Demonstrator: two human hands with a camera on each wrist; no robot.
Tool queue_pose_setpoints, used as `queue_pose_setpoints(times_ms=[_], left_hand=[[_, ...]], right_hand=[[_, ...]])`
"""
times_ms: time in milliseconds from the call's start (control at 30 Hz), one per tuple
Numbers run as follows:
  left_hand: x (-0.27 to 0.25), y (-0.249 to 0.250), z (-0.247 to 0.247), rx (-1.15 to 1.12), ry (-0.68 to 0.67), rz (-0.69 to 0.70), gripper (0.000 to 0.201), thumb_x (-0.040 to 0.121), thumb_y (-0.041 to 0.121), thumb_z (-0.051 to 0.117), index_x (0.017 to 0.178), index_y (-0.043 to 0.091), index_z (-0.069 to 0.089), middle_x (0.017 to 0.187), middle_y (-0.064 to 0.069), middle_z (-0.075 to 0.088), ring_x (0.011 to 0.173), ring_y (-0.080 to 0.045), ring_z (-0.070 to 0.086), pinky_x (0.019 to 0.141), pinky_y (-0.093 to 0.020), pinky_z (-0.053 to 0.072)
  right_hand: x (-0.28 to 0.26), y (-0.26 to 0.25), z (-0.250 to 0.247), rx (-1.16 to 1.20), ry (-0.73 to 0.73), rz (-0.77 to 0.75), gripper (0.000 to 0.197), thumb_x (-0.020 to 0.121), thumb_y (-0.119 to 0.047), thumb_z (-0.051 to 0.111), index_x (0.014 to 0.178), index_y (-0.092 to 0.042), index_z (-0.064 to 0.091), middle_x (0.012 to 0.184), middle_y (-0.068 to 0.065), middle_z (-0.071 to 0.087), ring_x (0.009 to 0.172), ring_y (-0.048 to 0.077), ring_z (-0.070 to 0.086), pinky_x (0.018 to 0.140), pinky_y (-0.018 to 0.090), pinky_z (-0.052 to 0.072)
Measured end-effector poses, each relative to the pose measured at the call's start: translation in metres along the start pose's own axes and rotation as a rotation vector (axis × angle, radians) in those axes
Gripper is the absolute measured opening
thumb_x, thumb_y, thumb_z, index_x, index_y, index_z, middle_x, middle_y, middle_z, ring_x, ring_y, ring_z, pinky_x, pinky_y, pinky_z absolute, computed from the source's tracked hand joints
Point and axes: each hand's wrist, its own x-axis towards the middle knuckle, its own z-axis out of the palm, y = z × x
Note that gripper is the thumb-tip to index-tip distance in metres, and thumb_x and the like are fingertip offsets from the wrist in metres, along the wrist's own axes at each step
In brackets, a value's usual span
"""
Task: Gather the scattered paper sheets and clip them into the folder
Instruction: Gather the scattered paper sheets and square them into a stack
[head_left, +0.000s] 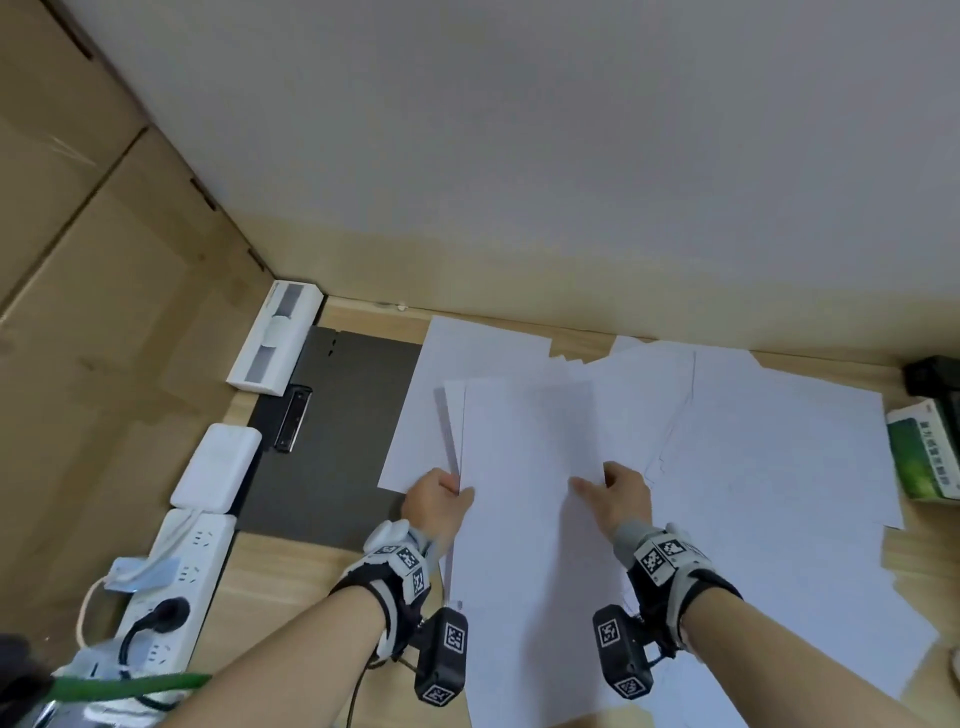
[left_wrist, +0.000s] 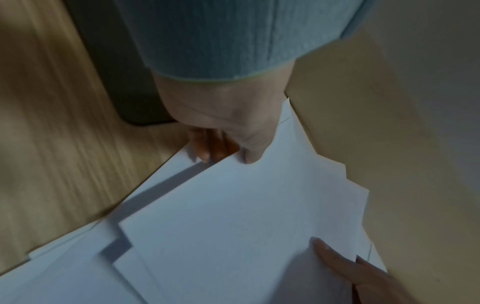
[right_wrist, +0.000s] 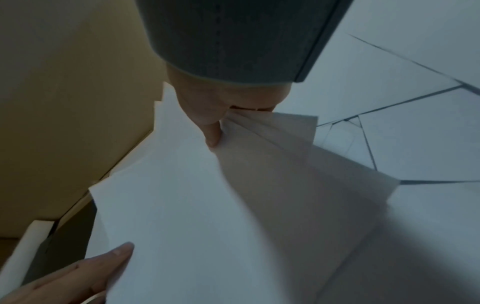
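A loose stack of white paper sheets (head_left: 524, 467) is held above the desk between both hands. My left hand (head_left: 441, 493) pinches its left edge, thumb on top and fingers beneath (left_wrist: 205, 152). My right hand (head_left: 613, 488) grips the right edge, thumb on top (right_wrist: 211, 133) and several fanned sheets (right_wrist: 272, 144) under it. More white sheets (head_left: 769, 467) lie scattered over the desk to the right and behind. The dark grey folder (head_left: 332, 447) lies open and flat at the left, its metal clip (head_left: 293, 421) near its left edge.
A white power strip (head_left: 171, 587) with a plug, a white box (head_left: 218, 467) and a white tray-like device (head_left: 275, 338) line the left wall. A green-and-white box (head_left: 919, 452) and a dark object (head_left: 935, 374) stand at the right edge. Bare wooden desk (head_left: 291, 587) shows near the front left.
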Motion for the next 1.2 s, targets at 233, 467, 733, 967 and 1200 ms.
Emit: queue_pose_setpoints(times_ms=[233,467,733,967,1200], left_hand=[[0.021,0.017,-0.013,-0.152,0.039,-0.033,0.029,0.088,0.029,0.063,0.112,0.016,0.056,0.093,0.005,0.063,0.086,-0.017,0.062,0.072,-0.028,0.046],[0.028,0.044,0.005,-0.133,-0.069,-0.059,0.022,0.081,0.019,0.068,0.098,0.015,0.055,0.083,0.005,0.058,0.082,-0.018,0.059,0.070,-0.027,0.046],[0.011,0.035,0.010,-0.160,-0.175,0.095,0.014,0.075,0.020,0.068,0.087,0.013,0.066,0.083,-0.011,0.072,0.071,-0.024,0.067,0.067,-0.037,0.057],[-0.029,0.070,-0.010,-0.301,-0.162,0.167,0.017,0.098,0.017,0.048,0.112,0.011,0.053,0.102,-0.006,0.065,0.090,-0.021,0.064,0.080,-0.037,0.053],[-0.059,0.135,-0.052,-0.325,-0.062,0.516,0.014,0.099,0.001,0.041,0.109,0.000,0.050,0.105,-0.016,0.061,0.086,-0.012,0.057,0.077,-0.021,0.046]], right_hand=[[0.020,-0.018,-0.036,0.000,0.187,-0.095,0.009,0.087,-0.009,0.061,0.084,0.000,0.057,0.075,0.012,0.062,0.070,0.027,0.055,0.060,0.031,0.043],[0.032,-0.016,-0.024,-0.095,0.010,-0.058,0.026,0.079,-0.018,0.073,0.099,-0.010,0.060,0.098,0.005,0.061,0.087,0.028,0.058,0.073,0.033,0.046],[0.014,-0.010,-0.028,0.063,-0.058,-0.006,0.012,0.074,-0.012,0.074,0.075,-0.007,0.063,0.069,0.008,0.064,0.060,0.024,0.057,0.058,0.033,0.050],[-0.017,-0.018,-0.067,0.300,-0.081,-0.087,0.011,0.077,-0.009,0.074,0.087,-0.008,0.070,0.083,0.009,0.072,0.074,0.028,0.066,0.068,0.039,0.057],[-0.037,-0.080,-0.122,0.545,-0.294,-0.211,0.056,0.069,-0.011,0.087,0.118,-0.013,0.061,0.109,0.002,0.074,0.101,0.020,0.069,0.085,0.035,0.056]])
